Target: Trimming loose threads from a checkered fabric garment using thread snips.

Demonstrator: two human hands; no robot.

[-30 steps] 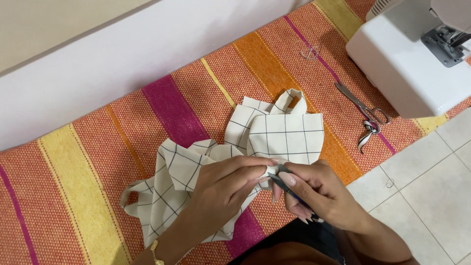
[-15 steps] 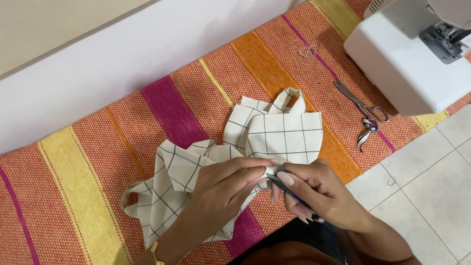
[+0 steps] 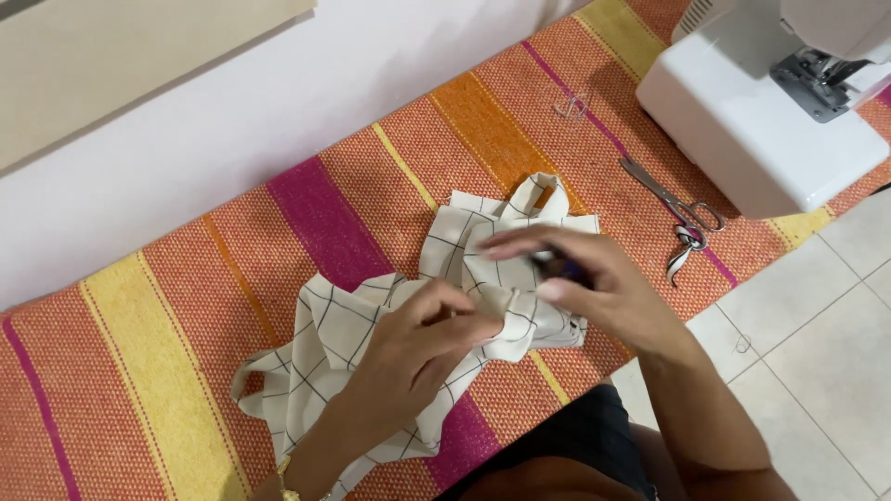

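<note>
On the striped orange, pink and yellow woven mat (image 3: pixel 186 306) lies the cream cotton cloth with thin dark checks (image 3: pixel 371 325), pinched in the closed fingers of the left hand (image 3: pixel 418 348), while the blurred right hand (image 3: pixel 585 278) hovers half open above it, gripping a small dark object.

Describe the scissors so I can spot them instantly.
Find the white sewing machine at upper right on the striped mat. The scissors lie just beside its base, blades pointing up-left: the only slim metal tool there, apart from the checked fabric.

Hands (image 3: pixel 520 315) on checked cloth (image 3: pixel 371 343)
</note>
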